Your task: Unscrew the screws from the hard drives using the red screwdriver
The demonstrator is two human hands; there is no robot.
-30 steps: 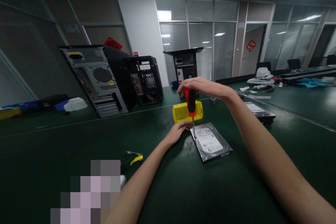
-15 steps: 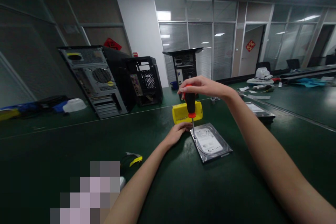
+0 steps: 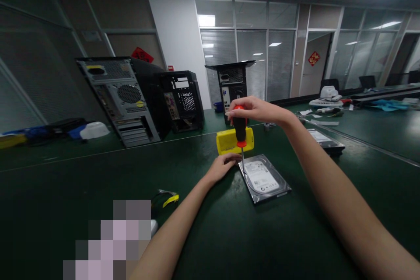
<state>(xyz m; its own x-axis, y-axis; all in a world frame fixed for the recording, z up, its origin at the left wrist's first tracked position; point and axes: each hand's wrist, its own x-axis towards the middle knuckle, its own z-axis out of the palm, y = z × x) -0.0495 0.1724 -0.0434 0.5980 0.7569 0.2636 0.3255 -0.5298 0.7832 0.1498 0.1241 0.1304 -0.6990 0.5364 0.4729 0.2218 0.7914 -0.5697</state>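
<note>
A silver hard drive point(image 3: 265, 180) lies flat on the green table, its white label facing up. My right hand point(image 3: 251, 108) is closed round the red top of a black-and-red screwdriver point(image 3: 241, 130). The screwdriver stands nearly upright, its tip on the left edge of the drive. My left hand point(image 3: 223, 167) rests low on the table with its fingers closed against the drive's far left corner; its fingertips are partly hidden. Just behind that hand sits a yellow tray point(image 3: 226, 141) with small bits in it, too small to make out.
Computer cases point(image 3: 131, 100) stand at the back left, with another case point(image 3: 231, 83) behind the tray. A second drive point(image 3: 323, 140) lies to the right. Yellow-ended cables point(image 3: 170, 200) lie left of my left forearm. Tools point(image 3: 330, 110) and a white device point(image 3: 329, 96) are farther right.
My right fingers have shifted round the screwdriver's top, curling in more. The screwdriver tip and my left hand keep their places on the drive. The whole view has moved very slightly.
</note>
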